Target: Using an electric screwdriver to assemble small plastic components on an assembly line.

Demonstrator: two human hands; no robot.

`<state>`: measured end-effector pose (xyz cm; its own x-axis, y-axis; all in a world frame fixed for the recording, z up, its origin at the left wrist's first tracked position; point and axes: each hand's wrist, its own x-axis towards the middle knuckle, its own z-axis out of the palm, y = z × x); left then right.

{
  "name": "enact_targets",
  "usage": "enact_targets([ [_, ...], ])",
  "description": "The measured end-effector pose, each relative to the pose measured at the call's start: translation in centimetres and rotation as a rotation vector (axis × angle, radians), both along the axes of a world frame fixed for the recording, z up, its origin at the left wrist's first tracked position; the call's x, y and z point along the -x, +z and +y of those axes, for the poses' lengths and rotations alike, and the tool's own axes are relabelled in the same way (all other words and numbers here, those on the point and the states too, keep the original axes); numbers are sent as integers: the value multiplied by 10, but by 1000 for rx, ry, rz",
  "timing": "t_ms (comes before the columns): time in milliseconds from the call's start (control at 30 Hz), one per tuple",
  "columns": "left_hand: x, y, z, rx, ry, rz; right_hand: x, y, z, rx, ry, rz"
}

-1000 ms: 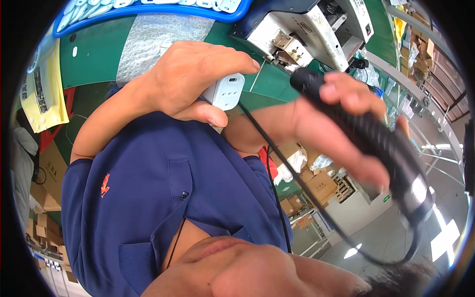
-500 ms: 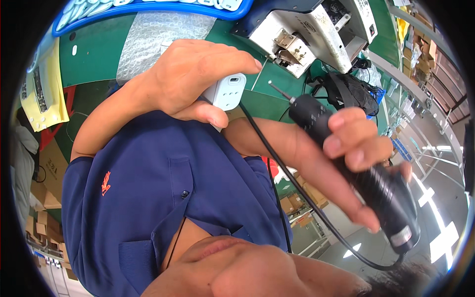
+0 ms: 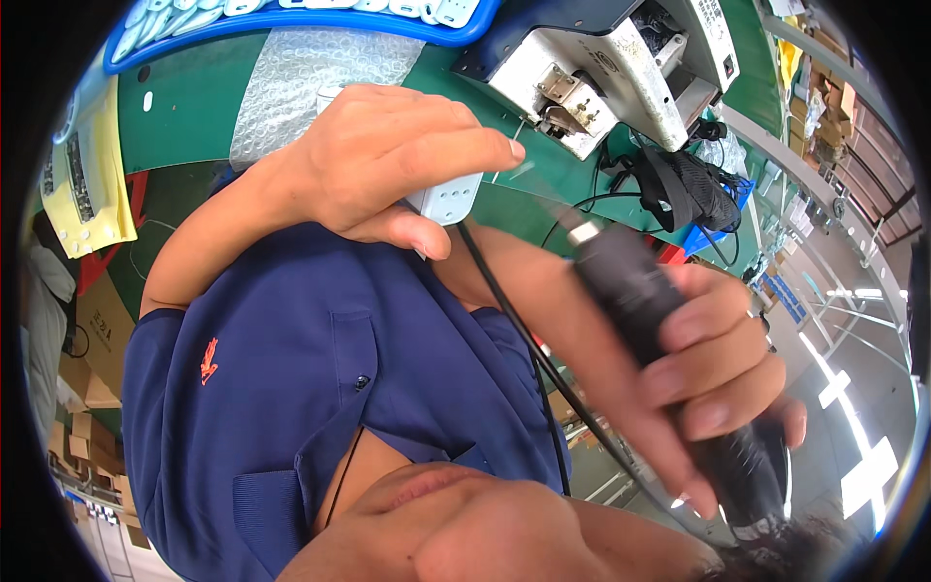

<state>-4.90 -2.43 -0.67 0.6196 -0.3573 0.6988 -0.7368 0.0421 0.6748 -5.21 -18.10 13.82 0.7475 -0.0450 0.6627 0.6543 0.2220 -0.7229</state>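
Note:
My left hand [image 3: 383,160] is closed around a small white plastic housing [image 3: 452,199]. Its end face, with several small holes, shows between thumb and index finger; the rest is hidden in the palm. My right hand [image 3: 722,359] wraps round a black electric screwdriver [image 3: 626,286], blurred by motion. The screwdriver's thin bit angles up and left and is apart from the housing. A black cord [image 3: 524,325] runs down past the housing, in front of my right forearm.
On the green bench [image 3: 189,121] lies bubble wrap [image 3: 320,73], close behind my left hand. A blue tray [image 3: 320,16] of pale plastic parts stands at the far left. A metal machine [image 3: 592,73] stands at the far right, with a black mesh-like item [image 3: 693,194] beside it.
The right hand and screwdriver have shifted a little downward. The housing has tilted in my left hand, and its port opening no longer shows. My left index finger reaches slightly farther right.

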Motion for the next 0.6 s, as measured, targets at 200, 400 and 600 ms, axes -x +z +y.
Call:
enact_targets([
  [200, 4, 0, 3, 74, 25, 10, -82, -23, -70, 295, -1196, -344],
  [400, 3, 2, 11, -73, -54, 94, -41, -23, -22, -348, -794, -267],
  [600, -3, 13, 6, -47, -77, 87, -30, -16, -8, 84, -822, 23],
])
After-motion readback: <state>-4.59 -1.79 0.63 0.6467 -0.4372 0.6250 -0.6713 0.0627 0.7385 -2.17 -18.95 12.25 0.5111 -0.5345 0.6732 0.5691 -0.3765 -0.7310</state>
